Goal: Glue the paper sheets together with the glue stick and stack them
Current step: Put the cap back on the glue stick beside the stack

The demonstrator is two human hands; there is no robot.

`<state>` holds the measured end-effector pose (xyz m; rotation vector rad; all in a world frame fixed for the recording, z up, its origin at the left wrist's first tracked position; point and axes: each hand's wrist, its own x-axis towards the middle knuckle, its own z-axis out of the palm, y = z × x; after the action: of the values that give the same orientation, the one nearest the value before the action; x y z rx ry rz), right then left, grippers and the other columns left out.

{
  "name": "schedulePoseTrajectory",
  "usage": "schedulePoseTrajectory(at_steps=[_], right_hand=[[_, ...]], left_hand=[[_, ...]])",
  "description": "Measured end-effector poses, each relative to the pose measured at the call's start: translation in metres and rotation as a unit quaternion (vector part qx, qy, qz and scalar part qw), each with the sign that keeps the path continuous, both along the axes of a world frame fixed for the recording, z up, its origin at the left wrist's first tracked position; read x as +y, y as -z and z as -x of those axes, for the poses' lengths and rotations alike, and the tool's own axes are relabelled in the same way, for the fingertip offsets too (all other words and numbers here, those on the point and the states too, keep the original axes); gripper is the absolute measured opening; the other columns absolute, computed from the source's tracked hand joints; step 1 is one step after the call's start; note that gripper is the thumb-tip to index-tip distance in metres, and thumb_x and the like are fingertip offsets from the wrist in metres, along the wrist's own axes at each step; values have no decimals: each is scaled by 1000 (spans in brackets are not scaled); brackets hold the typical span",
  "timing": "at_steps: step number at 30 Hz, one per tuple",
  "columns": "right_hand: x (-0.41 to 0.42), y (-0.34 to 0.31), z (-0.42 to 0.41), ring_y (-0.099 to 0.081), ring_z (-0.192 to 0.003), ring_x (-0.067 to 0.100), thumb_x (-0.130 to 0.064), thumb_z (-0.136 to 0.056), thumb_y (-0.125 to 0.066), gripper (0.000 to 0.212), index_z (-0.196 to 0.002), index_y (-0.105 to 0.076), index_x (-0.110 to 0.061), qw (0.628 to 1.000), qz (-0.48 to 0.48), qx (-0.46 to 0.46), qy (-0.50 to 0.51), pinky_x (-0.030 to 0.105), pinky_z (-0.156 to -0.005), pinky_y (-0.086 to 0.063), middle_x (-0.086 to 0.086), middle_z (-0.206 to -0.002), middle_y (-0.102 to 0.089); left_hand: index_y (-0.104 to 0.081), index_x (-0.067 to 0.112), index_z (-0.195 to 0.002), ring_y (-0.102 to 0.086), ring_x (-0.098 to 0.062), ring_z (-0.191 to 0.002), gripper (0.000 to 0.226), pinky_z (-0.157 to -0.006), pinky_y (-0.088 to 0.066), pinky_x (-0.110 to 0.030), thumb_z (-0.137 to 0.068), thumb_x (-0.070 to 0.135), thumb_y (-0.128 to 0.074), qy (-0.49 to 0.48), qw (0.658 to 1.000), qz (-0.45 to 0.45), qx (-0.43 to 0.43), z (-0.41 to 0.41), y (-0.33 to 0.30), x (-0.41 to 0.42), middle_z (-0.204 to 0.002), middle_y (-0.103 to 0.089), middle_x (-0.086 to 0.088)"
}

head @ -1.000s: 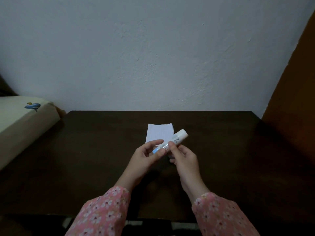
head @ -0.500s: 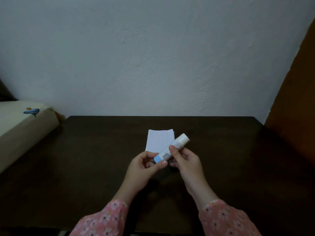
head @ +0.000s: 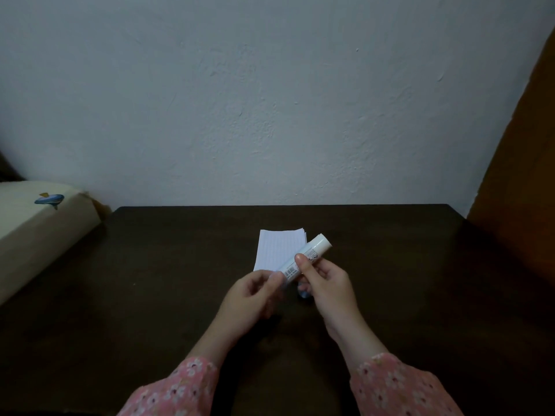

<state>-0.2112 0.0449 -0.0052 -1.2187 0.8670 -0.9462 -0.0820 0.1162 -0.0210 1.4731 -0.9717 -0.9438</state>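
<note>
While both hands hover just above a dark wooden table (head: 180, 280), the right hand (head: 329, 291) grips a white glue stick (head: 304, 258), its thumb laid across the barrel and its fingers curled beneath. From that hand the stick slants toward one o'clock, its pale rounded end highest and a barcode label showing near its lower end. At eight o'clock from the stick, the left hand (head: 250, 298) has its fingertips drawn together at the stick's lower end. Motion blur hides whether they actually pinch it, so the grip of this hand cannot be told. A small blue shape shows just under the right hand's fingers, too blurred to identify. At eleven o'clock from the hands, a small stack of lined white paper sheets (head: 279, 250) lies flat on the table, its right edge partly covered by the stick. Pink floral sleeves (head: 399, 385) cover both forearms. A cream cushion (head: 33, 226) with a blue whale print sits at nine o'clock, beside the table's left edge. A pale textured wall (head: 270, 100) rises behind.
</note>
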Motion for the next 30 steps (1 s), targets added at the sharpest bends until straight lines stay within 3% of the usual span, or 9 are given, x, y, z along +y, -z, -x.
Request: schedulePoseTrajectory(at_steps=[3, 6, 12, 16, 21, 23, 27, 30], right_hand=[[0, 0, -1, -62, -62, 3, -31, -87, -68, 14, -93, -70, -20, 1000, -14, -14, -1, 16, -58, -50, -6, -81, -75], [1, 0, -2, -64, -67, 4, -29, -88, -67, 7, -89, -69, -22, 1000, -12, -18, -3, 15, -60, -52, -6, -80, -74], [2, -1, -3, -60, -62, 2, -28, -88, -67, 17, -96, -71, -13, 1000, -19, -22, -13, 18, -61, -49, -2, -79, -74], [2, -1, -2, -64, -64, 2, -30, -88, -66, 13, -93, -70, -18, 999, -19, -26, -4, 16, -60, -50, -6, -78, -74], [0, -3, 0, -68, -82, 10, -34, -88, -66, 7, -89, -66, -27, 999, -31, -26, 0, 22, -70, -55, -13, -79, -74], [0, -3, 1, -68, -81, 9, -32, -88, -66, 5, -89, -66, -27, 999, -29, -31, -3, 23, -72, -55, -13, -80, -74], [1, -4, -1, -72, -80, 8, -21, -88, -67, 6, -91, -68, -16, 996, -45, -78, -12, 18, -65, -56, -4, -83, -75], [2, -4, -1, -72, -80, 10, -14, -88, -66, 11, -96, -68, -6, 993, -54, -103, -18, 17, -64, -56, 3, -87, -75]], left_hand=[[-69, 20, -92, -54, -11, -60, 38, -60, -44, -29, -71, 51, -69, -9, 998, 26, -53, -4, 6, 0, -81, -65, -14], [-69, 14, -87, -50, -13, -55, 42, -55, -40, -29, -76, 54, -65, 0, 999, 28, -28, -5, 7, 0, -69, -60, -11], [-66, 3, -80, -46, -14, -50, 57, -50, -37, -21, -88, 55, -42, 15, 999, -23, 17, 0, 4, -2, -58, -53, -5], [-64, 21, -76, -45, -14, -56, 40, -53, -36, -25, -83, 59, -52, 10, 999, 33, 30, 0, 7, -2, -59, -49, 2], [-66, 25, -98, -51, -9, -60, 36, -56, -40, -28, -78, 55, -59, 2, 996, 46, -74, -3, 11, -2, -68, -57, 7], [-67, 23, -97, -49, -10, -59, 34, -55, -38, -28, -80, 51, -59, 8, 997, 56, -45, -3, 12, -2, -64, -55, 8], [-65, 21, -75, -48, -13, -57, 30, -52, -39, -24, -88, 45, -52, -7, 999, 43, -2, 1, 10, -5, -57, -52, 5], [-67, 9, -86, -52, -12, -61, 41, -55, -43, -23, -95, 43, -46, -15, 999, -7, 41, 1, 9, -5, -64, -56, -2]])
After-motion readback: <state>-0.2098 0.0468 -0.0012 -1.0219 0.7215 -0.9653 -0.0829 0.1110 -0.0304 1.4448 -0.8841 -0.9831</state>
